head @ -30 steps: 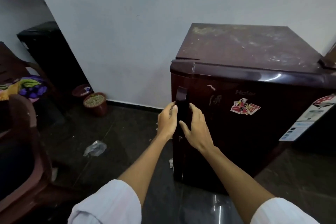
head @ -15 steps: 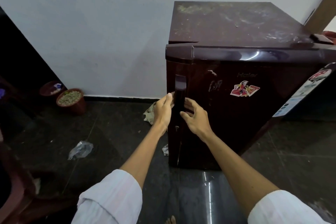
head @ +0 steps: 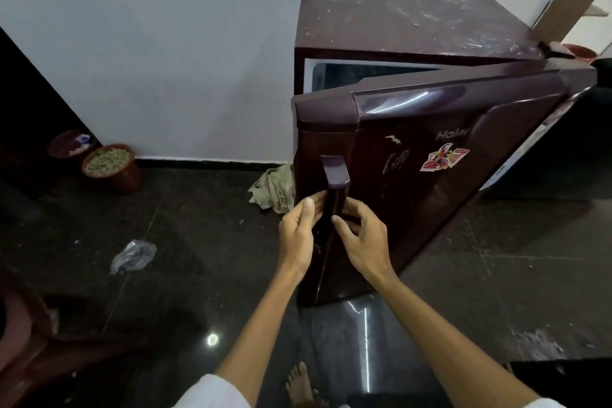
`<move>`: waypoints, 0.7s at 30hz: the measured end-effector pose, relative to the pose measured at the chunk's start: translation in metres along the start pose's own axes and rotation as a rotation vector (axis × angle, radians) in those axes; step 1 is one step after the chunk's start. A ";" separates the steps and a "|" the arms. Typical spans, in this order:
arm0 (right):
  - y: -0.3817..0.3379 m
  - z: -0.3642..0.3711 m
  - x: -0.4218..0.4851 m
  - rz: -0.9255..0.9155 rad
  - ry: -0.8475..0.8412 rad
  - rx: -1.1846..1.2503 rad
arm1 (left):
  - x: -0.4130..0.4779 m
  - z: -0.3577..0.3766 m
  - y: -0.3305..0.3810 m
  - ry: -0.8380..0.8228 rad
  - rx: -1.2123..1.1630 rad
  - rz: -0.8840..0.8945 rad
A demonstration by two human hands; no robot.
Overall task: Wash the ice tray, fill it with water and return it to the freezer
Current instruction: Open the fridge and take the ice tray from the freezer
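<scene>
A small maroon fridge [head: 407, 20] stands against the white wall. Its door [head: 430, 156] is swung partly open toward me, hinged on the right, and a dark gap shows behind its top edge. A vertical handle [head: 334, 185] sits at the door's left edge. My left hand [head: 299, 235] grips the handle from the left side and my right hand [head: 362, 238] grips it from the right, fingers curled round it. No ice tray is visible; the inside of the fridge is mostly hidden by the door.
Dark glossy floor. A crumpled cloth [head: 273, 187] lies by the fridge's left side, a plastic wrapper [head: 132, 255] further left, two brown pots [head: 111, 167] by the wall. A reddish chair [head: 20, 351] is at lower left. My bare foot [head: 299, 381] shows below.
The fridge door has swung open toward me from shut. Both hands, which lay on the handle, now grip it and have moved nearer with it.
</scene>
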State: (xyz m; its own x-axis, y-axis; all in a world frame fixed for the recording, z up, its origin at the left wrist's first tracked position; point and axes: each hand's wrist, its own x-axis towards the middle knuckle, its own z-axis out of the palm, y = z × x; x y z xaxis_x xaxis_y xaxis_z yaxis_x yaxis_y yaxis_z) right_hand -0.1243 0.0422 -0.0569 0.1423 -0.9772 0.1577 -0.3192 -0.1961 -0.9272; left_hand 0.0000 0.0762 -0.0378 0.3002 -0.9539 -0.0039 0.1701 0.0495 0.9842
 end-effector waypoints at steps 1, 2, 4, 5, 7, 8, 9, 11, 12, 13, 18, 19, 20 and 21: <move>0.001 -0.002 -0.006 0.000 0.006 0.003 | -0.007 0.002 -0.001 0.003 -0.010 0.007; 0.002 -0.007 -0.017 0.000 0.007 0.007 | -0.019 0.007 -0.002 0.011 -0.022 0.011; 0.002 -0.015 -0.033 0.001 0.016 0.019 | -0.037 0.015 -0.004 0.028 -0.041 0.013; 0.003 -0.020 -0.042 0.002 0.021 0.027 | -0.047 0.020 -0.004 0.033 -0.040 0.019; 0.002 -0.035 -0.065 -0.009 0.023 0.041 | -0.075 0.034 -0.006 0.054 -0.036 0.032; 0.003 -0.042 -0.076 -0.013 0.024 0.044 | -0.088 0.041 -0.007 0.063 -0.032 0.036; 0.005 -0.051 -0.086 -0.020 0.027 0.045 | -0.102 0.050 -0.007 0.071 -0.028 0.043; 0.009 -0.070 -0.109 -0.032 0.025 0.044 | -0.130 0.067 -0.007 0.076 -0.034 0.041; 0.010 -0.077 -0.119 -0.032 0.023 0.048 | -0.141 0.074 -0.008 0.075 -0.045 0.038; 0.013 -0.083 -0.128 -0.027 0.027 0.057 | -0.151 0.081 -0.010 0.070 -0.051 0.031; 0.026 -0.135 -0.185 0.019 0.114 0.094 | -0.220 0.127 -0.025 0.002 0.031 0.014; 0.028 -0.146 -0.194 0.032 0.131 0.094 | -0.232 0.135 -0.029 -0.001 0.053 0.013; 0.029 -0.157 -0.204 0.044 0.150 0.098 | -0.243 0.141 -0.032 0.005 0.074 0.018; 0.031 -0.167 -0.212 0.054 0.177 0.098 | -0.253 0.147 -0.035 0.017 0.100 0.025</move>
State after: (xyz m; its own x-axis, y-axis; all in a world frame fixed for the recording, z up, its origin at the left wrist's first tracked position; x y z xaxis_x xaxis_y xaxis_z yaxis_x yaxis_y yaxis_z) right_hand -0.3210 0.2298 -0.0624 -0.0419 -0.9869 0.1560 -0.2277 -0.1426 -0.9632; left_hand -0.2199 0.2722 -0.0449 0.3192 -0.9475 0.0185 0.0684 0.0426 0.9967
